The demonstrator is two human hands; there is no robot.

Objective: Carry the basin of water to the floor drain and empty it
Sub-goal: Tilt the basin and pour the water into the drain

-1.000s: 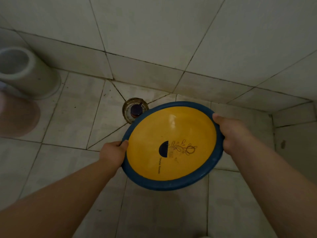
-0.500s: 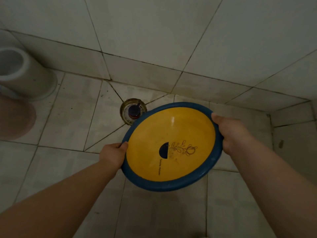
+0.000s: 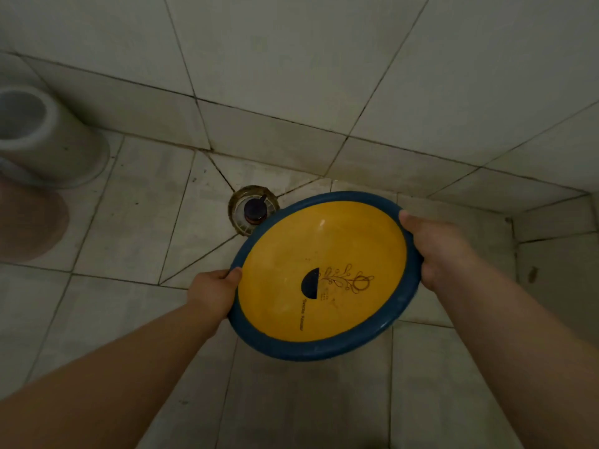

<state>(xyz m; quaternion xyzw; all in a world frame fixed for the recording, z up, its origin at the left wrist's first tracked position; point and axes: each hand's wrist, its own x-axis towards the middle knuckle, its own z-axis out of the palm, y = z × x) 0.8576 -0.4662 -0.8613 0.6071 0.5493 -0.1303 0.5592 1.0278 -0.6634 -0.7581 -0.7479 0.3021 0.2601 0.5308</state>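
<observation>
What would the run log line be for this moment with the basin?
stage: at drain | basin: held by rim | left hand: near-left rim | right hand: right rim | floor drain: just past basin edge

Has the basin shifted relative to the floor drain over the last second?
No clear shift: the basin overlaps the floor drain at its upper-left rim much as before.

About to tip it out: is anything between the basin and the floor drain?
Nothing visible blocks the way. The basin, held by the left hand and right hand at opposite rims, has its far edge overlapping the floor drain in this view. A dark plug-like piece sits in the drain's middle.
</observation>
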